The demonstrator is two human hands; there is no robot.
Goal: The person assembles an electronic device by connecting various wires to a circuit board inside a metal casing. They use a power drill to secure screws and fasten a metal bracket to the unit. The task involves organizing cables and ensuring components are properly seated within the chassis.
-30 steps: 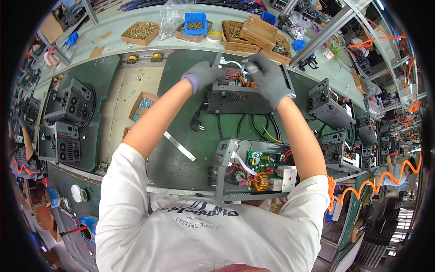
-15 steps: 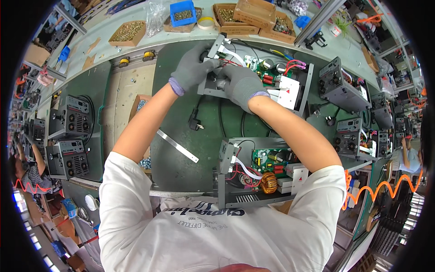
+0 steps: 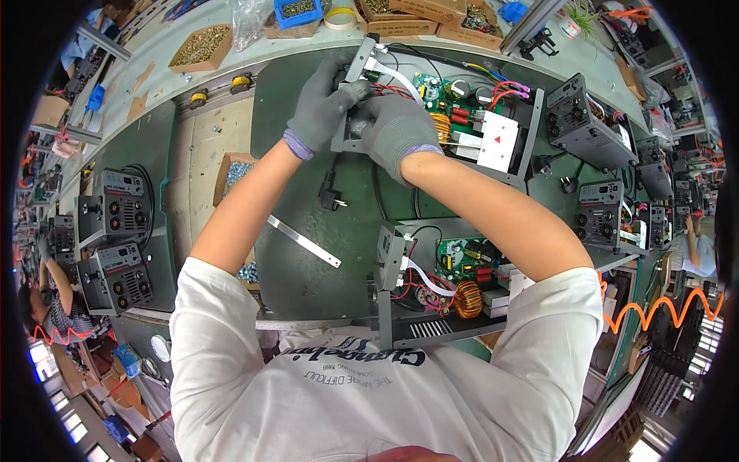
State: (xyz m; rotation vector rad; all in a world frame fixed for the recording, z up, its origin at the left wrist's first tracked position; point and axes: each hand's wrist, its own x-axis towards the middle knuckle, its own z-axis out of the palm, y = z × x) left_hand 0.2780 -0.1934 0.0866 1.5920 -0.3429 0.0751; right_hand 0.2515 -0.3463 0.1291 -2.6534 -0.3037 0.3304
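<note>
Both my hands wear grey knit gloves and work at the front end of an open metal machine chassis. My left hand is closed round the edge of its front panel, fingers on the outer side and thumb reaching inward. My right hand reaches inside behind that panel, its fingers bent and pressed together; their tips and whatever they hold are hidden. Around it are red wires, a white ribbon cable, a green circuit board, a copper coil and a white block.
A second open chassis lies nearest me. A metal strip and a power plug rest on the green mat. Finished-looking machines stand at left and right. Boxes of small fasteners line the back shelf.
My right hand has shifted left toward the front panel, uncovering the copper coil. My left hand stays at the panel. The whole view has shifted slightly.
</note>
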